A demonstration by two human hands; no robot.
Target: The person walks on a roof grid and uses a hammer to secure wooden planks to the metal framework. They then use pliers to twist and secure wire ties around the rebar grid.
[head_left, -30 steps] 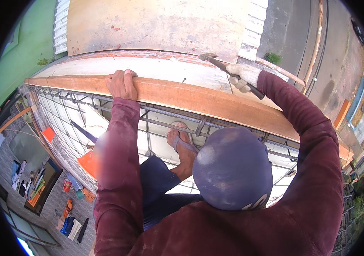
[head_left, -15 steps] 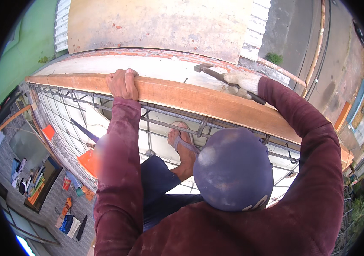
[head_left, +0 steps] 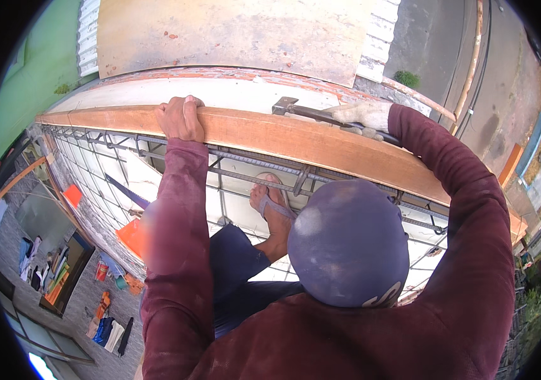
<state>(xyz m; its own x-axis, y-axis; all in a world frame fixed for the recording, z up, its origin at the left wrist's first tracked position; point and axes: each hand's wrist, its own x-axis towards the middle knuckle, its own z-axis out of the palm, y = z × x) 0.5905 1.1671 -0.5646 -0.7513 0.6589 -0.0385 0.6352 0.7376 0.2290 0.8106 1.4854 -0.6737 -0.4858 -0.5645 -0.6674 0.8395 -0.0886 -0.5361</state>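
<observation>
A long wooden beam [head_left: 264,134] runs across the view. My bare left hand [head_left: 181,119] is closed over its upper edge, fingers on the far side. My right hand [head_left: 364,116], in a pale glove, is closed around the handle of a hammer [head_left: 311,113]. The hammer lies nearly along the beam, its metal head just beyond the beam's far edge. The nail seen there earlier cannot be made out now. Steel reinforcing bars [head_left: 270,177] run along the beam's near side.
A foot in a flip-flop [head_left: 274,204] stands among the bars on a white surface. A dark blue cap [head_left: 348,244] covers part of the view. Beyond the beam lies a stained flat panel [head_left: 232,38]. An orange piece [head_left: 132,239] and a blue saw blade [head_left: 126,192] lie left.
The hammer head has moved left and slightly toward the far edge, over where the nail stood out. My right hand turned a little with it. My left hand keeps its hold.
</observation>
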